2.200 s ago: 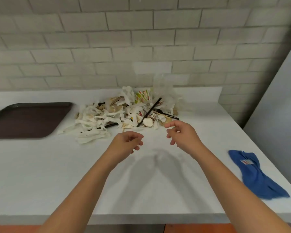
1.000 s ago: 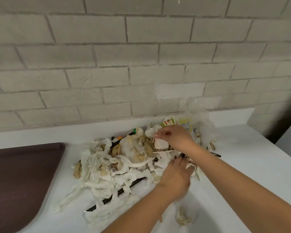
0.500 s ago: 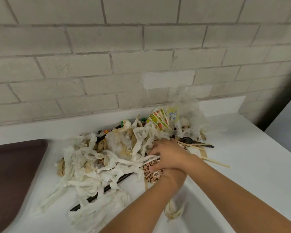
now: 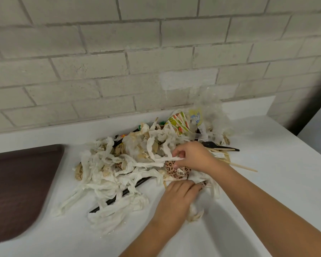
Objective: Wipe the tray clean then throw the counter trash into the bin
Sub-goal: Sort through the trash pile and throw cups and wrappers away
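Gathering the trash heap point(image 4: 107, 169) toward one lift appears the aim: right hand point(image 4: 193, 156) fingers pinch one paper strip point(image 4: 161, 160); left hand point(image 4: 176, 198) fingers curl over crumpled paper point(image 4: 195, 214) at the near edge. One tray point(image 4: 17, 182) lies left of the heap on the worktop point(image 4: 276, 191). Counted: one black fork point(image 4: 211, 145), one leopard-print cup point(image 4: 176, 170). No bin shows.

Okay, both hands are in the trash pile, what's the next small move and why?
Probably sweep both hands together, bunching strips around the leopard-print cup: the right hand only pinches one paper strip, the left hand holds a paper wad, and most of the trash pile lies loose on the counter.
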`<state>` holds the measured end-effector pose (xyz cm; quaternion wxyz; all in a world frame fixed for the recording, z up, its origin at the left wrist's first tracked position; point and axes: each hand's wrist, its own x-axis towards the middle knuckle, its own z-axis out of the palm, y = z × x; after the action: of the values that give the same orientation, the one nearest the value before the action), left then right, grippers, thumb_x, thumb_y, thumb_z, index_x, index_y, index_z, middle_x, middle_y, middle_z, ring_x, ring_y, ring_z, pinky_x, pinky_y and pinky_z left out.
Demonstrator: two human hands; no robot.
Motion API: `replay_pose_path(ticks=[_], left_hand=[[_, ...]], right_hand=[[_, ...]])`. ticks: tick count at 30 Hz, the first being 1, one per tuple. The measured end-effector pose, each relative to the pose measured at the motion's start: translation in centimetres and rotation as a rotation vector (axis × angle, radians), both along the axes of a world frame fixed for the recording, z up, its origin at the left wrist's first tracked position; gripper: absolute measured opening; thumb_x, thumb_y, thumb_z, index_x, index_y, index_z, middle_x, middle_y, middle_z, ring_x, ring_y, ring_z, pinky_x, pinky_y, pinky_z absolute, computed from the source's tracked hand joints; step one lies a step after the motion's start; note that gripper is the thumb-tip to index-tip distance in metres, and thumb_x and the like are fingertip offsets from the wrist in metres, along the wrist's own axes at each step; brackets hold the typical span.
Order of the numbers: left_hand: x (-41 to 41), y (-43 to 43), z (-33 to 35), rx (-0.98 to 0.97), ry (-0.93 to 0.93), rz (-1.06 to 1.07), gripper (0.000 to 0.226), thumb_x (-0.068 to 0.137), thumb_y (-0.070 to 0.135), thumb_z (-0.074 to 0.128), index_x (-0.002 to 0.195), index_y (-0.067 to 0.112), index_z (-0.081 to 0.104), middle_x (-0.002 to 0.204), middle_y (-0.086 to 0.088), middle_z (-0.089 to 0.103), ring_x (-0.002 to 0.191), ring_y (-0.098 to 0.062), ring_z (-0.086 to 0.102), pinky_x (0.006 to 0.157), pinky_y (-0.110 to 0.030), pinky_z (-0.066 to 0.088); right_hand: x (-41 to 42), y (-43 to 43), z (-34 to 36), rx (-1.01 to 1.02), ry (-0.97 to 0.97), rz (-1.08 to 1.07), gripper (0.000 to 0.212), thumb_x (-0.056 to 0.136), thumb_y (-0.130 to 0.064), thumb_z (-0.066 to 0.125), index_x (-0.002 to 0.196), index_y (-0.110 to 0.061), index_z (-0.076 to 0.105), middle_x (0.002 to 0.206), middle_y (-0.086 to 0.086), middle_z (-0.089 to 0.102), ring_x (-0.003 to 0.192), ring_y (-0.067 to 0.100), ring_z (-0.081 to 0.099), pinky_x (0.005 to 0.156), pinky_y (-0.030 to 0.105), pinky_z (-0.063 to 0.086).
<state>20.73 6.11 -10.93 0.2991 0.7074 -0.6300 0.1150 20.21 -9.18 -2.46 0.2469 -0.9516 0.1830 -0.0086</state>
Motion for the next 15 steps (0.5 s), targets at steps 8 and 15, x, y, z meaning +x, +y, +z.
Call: replay_pose_path(ticks=[8, 15], left_hand=[[-0.6, 5.8, 0.3, -0.157, 0.524, 0.192, 0.031, 0.092, 0.012, 0.053, 0.118, 0.027, 0.058, 0.113, 0.019, 0.059, 0.104, 0.003, 0.056, 0.083, -0.016, 0.049], [-2.3, 6.3, 3.7, -0.293, 0.850, 0.365, 0.028, 0.091, 0.007, 0.056, 0.114, 0.022, 0.060, 0.111, 0.011, 0.064, 0.101, 0.006, 0.058, 0.078, -0.004, 0.044]], right_hand=[[-3.5, -0.2, -0.2, 0.118, -0.047, -0.176, 0.035, 0.077, -0.026, 0.077, 0.111, -0.021, 0.070, 0.109, -0.001, 0.069, 0.092, 0.009, 0.060, 0.079, 0.021, 0.043], [-8.4, 0.2, 0.4, 0.123, -0.181, -0.295, 0.026, 0.084, -0.026, 0.070, 0.106, -0.013, 0.072, 0.099, 0.000, 0.064, 0.091, 0.017, 0.059, 0.070, 0.023, 0.039]])
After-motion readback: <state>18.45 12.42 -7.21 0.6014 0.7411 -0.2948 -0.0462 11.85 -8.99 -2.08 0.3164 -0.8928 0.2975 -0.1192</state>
